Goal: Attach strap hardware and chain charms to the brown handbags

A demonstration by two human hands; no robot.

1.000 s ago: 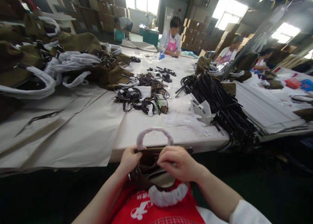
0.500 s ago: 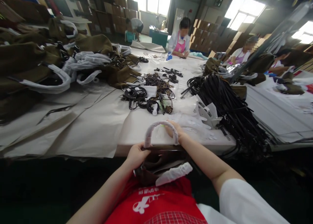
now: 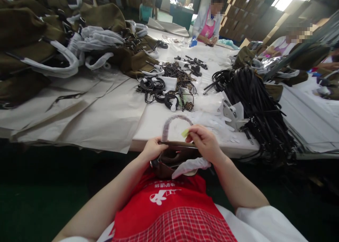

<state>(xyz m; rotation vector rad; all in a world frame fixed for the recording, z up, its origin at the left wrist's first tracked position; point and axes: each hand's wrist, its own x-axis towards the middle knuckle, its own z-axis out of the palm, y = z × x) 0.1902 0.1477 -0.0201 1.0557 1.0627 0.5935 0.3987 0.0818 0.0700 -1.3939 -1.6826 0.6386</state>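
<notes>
Held the open brown handbag by its top edge in the left hand, near the white table, pinched a yellow-green slip in the right hand, and needed a soft touch.

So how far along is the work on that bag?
Partway, as far as I can judge. Done: both handles have pale wrapping on. In hand: the left hand grips the rim of the bag, and the right hand pinches a small yellow-green piece. Left: the bag's mouth gapes open; whether any black straps heaped on the table belong on it, I can't tell.
</notes>
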